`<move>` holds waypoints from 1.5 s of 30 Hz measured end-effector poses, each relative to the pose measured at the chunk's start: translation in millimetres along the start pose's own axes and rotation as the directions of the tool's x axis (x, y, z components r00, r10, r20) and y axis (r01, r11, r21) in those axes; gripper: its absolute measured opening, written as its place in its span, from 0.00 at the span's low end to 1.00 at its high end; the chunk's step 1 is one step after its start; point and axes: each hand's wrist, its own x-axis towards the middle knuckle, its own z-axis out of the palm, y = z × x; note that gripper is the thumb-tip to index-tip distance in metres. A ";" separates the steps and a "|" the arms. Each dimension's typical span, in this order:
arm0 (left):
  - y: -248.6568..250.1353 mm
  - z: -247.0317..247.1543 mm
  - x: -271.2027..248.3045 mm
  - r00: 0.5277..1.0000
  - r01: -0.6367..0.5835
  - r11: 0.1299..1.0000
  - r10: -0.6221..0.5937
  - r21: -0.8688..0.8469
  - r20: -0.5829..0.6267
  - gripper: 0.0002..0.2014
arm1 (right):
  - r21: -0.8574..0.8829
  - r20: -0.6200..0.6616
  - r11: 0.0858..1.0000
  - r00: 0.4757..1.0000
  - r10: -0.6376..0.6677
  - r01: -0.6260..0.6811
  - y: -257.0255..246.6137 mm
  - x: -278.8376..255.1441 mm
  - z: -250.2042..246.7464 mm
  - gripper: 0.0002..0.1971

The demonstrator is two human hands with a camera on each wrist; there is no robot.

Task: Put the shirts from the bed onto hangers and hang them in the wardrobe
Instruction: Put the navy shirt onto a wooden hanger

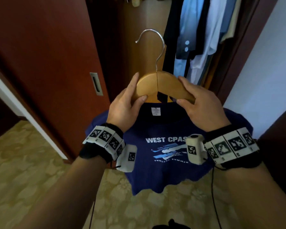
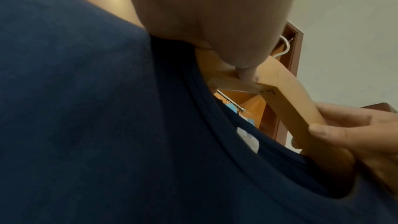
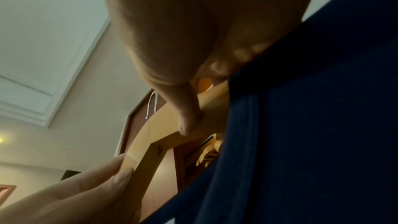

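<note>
A navy T-shirt (image 1: pixel 165 162) with white "WEST" lettering hangs on a wooden hanger (image 1: pixel 157 85) with a metal hook (image 1: pixel 153 45), held up in front of the open wardrobe. My left hand (image 1: pixel 130 100) grips the hanger's left arm, thumb under, fingers over. My right hand (image 1: pixel 191 100) grips the right arm the same way. In the left wrist view the hanger (image 2: pixel 286 98) passes through the shirt collar (image 2: pixel 215 125). The right wrist view shows my thumb pressed on the hanger (image 3: pixel 163 125) beside the shirt (image 3: pixel 312 125).
Shirts in blue, white and black (image 1: pixel 196 33) hang at the right inside the wardrobe. A dark red sliding door (image 1: pixel 48 55) with a metal pull stands at the left. A white wall (image 1: pixel 262 63) is at the right. Patterned floor (image 1: pixel 31 162) lies below.
</note>
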 end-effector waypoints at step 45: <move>-60.5 80.8 365.3 0.960 0.145 0.557 0.122 -0.818 0.253 0.46 | 0.046 -0.254 0.925 0.892 0.375 -0.376 10.3 231.4 79.9 0.35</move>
